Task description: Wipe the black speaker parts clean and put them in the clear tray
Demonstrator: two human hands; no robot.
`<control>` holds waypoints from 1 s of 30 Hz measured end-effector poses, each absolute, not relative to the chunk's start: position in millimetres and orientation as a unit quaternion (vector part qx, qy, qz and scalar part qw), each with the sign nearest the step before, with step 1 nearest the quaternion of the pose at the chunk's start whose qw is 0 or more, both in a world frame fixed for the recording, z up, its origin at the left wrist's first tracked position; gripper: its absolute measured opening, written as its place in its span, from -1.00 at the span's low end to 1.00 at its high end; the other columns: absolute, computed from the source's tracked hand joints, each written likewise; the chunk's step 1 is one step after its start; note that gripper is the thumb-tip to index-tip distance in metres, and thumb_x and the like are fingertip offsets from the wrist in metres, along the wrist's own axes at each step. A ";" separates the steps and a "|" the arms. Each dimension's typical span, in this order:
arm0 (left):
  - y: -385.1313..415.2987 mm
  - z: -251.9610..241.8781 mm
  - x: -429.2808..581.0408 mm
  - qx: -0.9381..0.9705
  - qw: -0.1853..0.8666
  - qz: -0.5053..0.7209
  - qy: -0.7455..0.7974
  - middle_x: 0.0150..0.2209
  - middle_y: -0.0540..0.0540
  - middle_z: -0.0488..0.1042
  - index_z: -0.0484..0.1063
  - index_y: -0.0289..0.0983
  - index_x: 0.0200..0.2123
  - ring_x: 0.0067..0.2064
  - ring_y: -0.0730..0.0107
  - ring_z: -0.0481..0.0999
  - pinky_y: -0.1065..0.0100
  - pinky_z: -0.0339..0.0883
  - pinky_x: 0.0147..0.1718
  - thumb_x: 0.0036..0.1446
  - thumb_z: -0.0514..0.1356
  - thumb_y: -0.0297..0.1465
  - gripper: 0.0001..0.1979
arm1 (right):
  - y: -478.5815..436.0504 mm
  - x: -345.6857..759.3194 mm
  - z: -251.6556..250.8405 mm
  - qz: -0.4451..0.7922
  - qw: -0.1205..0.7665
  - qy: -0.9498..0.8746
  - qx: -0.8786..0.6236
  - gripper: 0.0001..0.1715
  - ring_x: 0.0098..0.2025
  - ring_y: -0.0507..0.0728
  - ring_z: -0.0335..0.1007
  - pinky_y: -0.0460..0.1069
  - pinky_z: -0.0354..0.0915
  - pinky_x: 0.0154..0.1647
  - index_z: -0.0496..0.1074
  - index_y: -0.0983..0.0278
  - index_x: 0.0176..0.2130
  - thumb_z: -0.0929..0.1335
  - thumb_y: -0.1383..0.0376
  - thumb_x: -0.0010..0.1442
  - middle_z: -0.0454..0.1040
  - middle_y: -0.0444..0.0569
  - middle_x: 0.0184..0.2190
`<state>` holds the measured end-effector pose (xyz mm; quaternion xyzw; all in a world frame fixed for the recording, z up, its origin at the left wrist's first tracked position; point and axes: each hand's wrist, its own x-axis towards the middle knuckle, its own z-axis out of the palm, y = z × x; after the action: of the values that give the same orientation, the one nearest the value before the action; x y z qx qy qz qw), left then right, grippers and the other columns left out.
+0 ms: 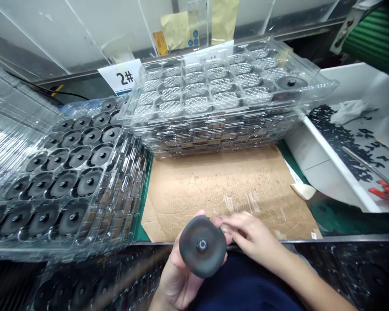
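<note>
My left hand holds a dark grey round, dished part with a small hollow stud in its middle, above the near edge of the bench. Its fingers wrap around the part from below and behind, so the stud faces me. At the part's right rim is my right hand, thumb and fingertips drawn together in a pinch. Whatever lies between those fingertips is too small or hidden to make out. Beneath and beyond both hands lies a worn cardboard sheet on a green bench top.
Stacked clear trays stand at the back, one similar part in the top tray. Left are trays full of such parts. A white bin at right holds small black pieces and a red-handled tool. A green hose hangs upper right.
</note>
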<state>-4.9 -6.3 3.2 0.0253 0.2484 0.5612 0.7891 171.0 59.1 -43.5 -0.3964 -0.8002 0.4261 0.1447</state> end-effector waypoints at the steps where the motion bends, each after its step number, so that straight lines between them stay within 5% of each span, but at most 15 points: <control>1: -6.6 2.5 -5.2 0.027 0.789 0.562 0.245 -0.04 -0.05 0.50 0.47 -0.07 -0.10 -0.06 0.15 0.50 0.32 0.40 -0.13 -0.23 0.37 -0.22 -0.49 | 58.9 170.6 -44.1 0.425 0.144 -0.801 -0.397 -0.66 -0.35 0.08 0.32 0.00 0.23 -0.26 0.41 0.15 -0.03 0.22 0.35 0.24 0.46 -0.08 -0.39; 8: -8.1 0.3 -5.1 0.032 0.784 0.571 0.242 0.01 -0.06 0.47 0.44 -0.06 -0.05 -0.01 0.12 0.46 0.31 0.39 -0.10 -0.21 0.36 -0.21 -0.45 | 64.2 173.5 -46.8 0.413 0.163 -0.799 -0.406 -0.67 -0.31 0.09 0.37 0.01 0.28 -0.24 0.41 0.16 -0.03 0.23 0.33 0.25 0.49 -0.06 -0.35; 12: -4.5 1.5 1.3 0.041 0.735 0.612 0.290 0.01 -0.09 0.46 0.44 -0.09 -0.06 -0.01 0.09 0.46 0.28 0.39 -0.09 -0.24 0.37 -0.20 -0.43 | 65.3 174.7 -10.4 0.393 0.285 -0.748 -0.453 -0.67 -0.14 0.12 0.38 0.01 0.30 -0.19 0.36 0.13 0.01 0.22 0.33 0.26 0.47 -0.04 -0.13; 15: -0.6 0.3 5.5 0.056 0.690 0.625 0.361 -0.02 -0.09 0.48 0.44 -0.12 -0.07 -0.04 0.16 0.48 0.30 0.36 -0.07 -0.20 0.39 -0.32 -0.48 | 64.3 166.9 24.6 0.349 0.365 -0.791 -0.345 -0.60 -0.22 0.10 0.39 -0.01 0.28 -0.28 0.29 0.07 0.07 0.24 0.36 0.25 0.48 -0.09 -0.13; 18: 0.8 -2.6 5.8 0.078 0.660 0.636 0.392 0.00 -0.15 0.45 0.41 -0.13 -0.04 -0.04 0.15 0.47 0.28 0.37 -0.07 -0.16 0.37 -0.32 -0.48 | 67.7 158.2 40.9 0.324 0.321 -0.862 -0.220 -0.58 -0.40 0.09 0.35 0.00 0.22 -0.41 0.33 0.13 0.04 0.20 0.43 0.23 0.51 -0.10 -0.33; 20: 0.1 -3.7 4.7 0.086 0.628 0.657 0.408 0.00 -0.16 0.45 0.40 -0.14 -0.03 -0.01 0.17 0.45 0.34 0.36 -0.06 -0.18 0.37 -0.26 -0.44 | 70.7 155.3 41.8 0.317 0.284 -0.862 -0.273 -0.56 -0.42 0.08 0.33 0.01 0.20 -0.40 0.37 0.15 0.00 0.19 0.48 0.20 0.49 -0.10 -0.39; 25: 1.1 -4.2 4.3 0.104 0.615 0.661 0.416 -0.03 -0.11 0.49 0.43 -0.15 -0.05 -0.03 0.20 0.47 0.44 0.36 -0.08 -0.19 0.38 -0.30 -0.47 | 76.0 149.3 32.8 0.368 0.354 -0.817 -0.270 -0.54 -0.18 0.06 0.40 -0.01 0.28 -0.16 0.31 0.14 0.05 0.22 0.48 0.21 0.50 -0.11 -0.15; 30: 4.5 -10.0 -0.7 0.087 0.596 0.677 0.423 0.01 -0.15 0.45 0.37 -0.13 0.01 -0.08 0.20 0.50 0.36 0.36 -0.06 -0.23 0.40 -0.30 -0.36 | 86.9 157.9 -11.2 0.467 0.305 -0.726 -0.403 -0.73 -0.12 0.09 0.42 -0.02 0.36 -0.14 0.44 0.17 -0.08 0.24 0.32 0.25 0.50 -0.07 -0.13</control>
<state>-0.7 4.5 -10.0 0.0866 0.4233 0.6768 0.5960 157.9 86.9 -11.2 -0.4028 -0.7256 0.4675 0.3045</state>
